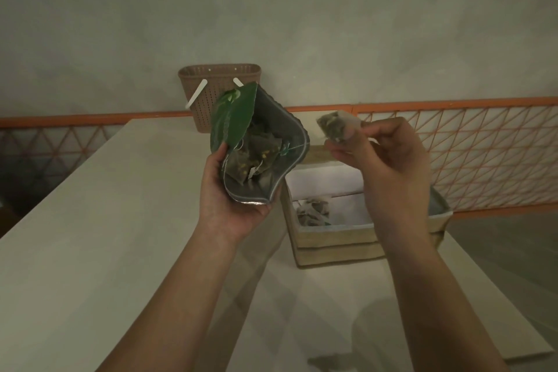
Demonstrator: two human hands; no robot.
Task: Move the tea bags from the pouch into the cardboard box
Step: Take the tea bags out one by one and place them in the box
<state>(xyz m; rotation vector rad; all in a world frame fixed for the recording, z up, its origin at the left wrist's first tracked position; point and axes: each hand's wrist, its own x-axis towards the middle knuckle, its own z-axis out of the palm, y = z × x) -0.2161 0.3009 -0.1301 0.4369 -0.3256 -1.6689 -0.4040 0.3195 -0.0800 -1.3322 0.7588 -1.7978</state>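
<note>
Left hand: the left hand (229, 199) grips the green pouch (259, 148) from below and behind, palm cupped round its base, mouth held wide and tilted toward the camera
Right hand: the right hand (389, 160) pinches one tea bag (335, 127) between thumb and fingertips, lifted clear of the pouch, just right of its mouth and above the far end of the cardboard box (338, 238)
Step in hand: carrying a picked bag from pouch to box, by my reading; the bag is out but not yet over the open compartment
Next move: it calls for lowering the right hand toward the near side of the box and letting the bag drop inside, keeping any string from snagging on the pouch rim
Pouch contents: several more tea bags (253, 160) lie heaped inside, with strings and small paper tags showing
Box contents: a few tea bags (314, 208) sit in the left part of the white-lined interior; the right part is hidden behind the wrist
Progress: early to middling, judging by how many remain in the pouch
Surroundings: box rests on a pale table (90, 235); a woven basket (211, 84) stands at the far edge
</note>
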